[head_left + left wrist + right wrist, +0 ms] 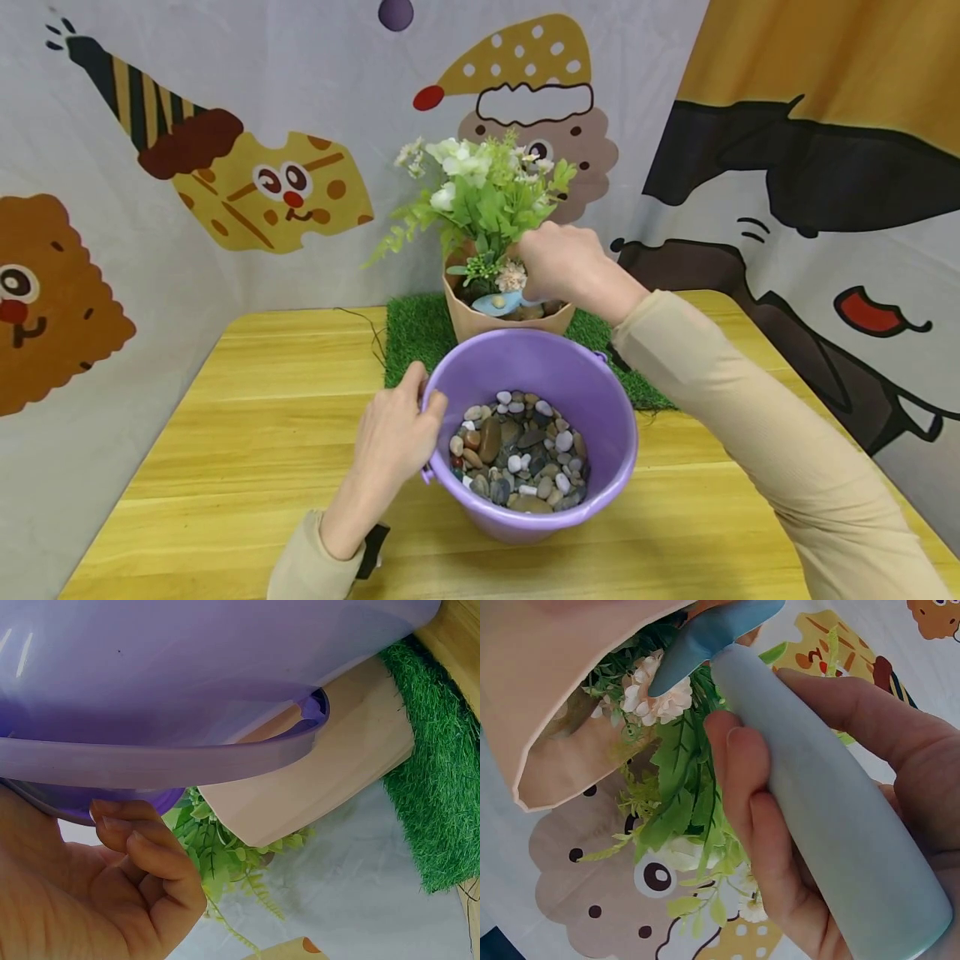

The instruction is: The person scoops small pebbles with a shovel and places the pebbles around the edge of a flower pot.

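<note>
A purple bucket (540, 358) stands on the table with many pebbles (517, 454) on its bottom. My left hand (397, 425) grips the bucket's left rim; its curled fingers (161, 859) show close to the rim in the left wrist view. In my right hand (566, 262) is a small blue garden trowel (832, 802), held by its thick pale handle. The trowel's blade reaches into the mouth of a tan paper-like planter (480, 325), with a light pebble (498, 302) on it. White flowers and green leaves (487, 196) rise from the planter, beside a pinkish bloom (660, 688).
Behind the bucket, the planter stands on a green artificial grass mat (412, 321). The wooden table (285, 425) extends to both sides. A cartoon-printed cloth (300, 83) hangs close behind. The bucket's purple handle (187, 761) hangs down along its side.
</note>
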Motion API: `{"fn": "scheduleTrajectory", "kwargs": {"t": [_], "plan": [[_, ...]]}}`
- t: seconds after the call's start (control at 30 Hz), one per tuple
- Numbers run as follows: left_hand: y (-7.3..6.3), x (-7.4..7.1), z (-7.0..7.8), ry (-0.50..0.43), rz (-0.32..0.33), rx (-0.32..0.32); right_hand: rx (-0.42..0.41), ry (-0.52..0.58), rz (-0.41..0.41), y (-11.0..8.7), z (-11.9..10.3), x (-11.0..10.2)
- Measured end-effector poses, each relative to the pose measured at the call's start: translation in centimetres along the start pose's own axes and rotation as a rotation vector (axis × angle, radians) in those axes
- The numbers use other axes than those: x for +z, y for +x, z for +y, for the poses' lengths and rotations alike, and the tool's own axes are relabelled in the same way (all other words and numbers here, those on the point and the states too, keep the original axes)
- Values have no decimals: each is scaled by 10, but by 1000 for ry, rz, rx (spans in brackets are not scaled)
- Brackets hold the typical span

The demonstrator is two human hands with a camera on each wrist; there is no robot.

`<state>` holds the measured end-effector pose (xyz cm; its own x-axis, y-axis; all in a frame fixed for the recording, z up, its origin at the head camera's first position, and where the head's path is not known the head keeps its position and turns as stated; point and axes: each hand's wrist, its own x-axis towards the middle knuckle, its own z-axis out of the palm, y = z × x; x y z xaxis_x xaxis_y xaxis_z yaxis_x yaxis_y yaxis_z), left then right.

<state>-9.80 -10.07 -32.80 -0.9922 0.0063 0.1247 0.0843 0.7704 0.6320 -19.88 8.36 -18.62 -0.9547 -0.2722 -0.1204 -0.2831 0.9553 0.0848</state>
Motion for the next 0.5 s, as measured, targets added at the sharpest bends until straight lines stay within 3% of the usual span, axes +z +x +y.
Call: {"fn": "scheduleTrajectory", "kwargs": {"t": [0.17,0.5], "plan": [[0,0,0,-4,0,-3,33,-43,0,-1,-2,-1],[0,0,-1,3,-5,-15,17,-134,12,2,-13,-8]]}}
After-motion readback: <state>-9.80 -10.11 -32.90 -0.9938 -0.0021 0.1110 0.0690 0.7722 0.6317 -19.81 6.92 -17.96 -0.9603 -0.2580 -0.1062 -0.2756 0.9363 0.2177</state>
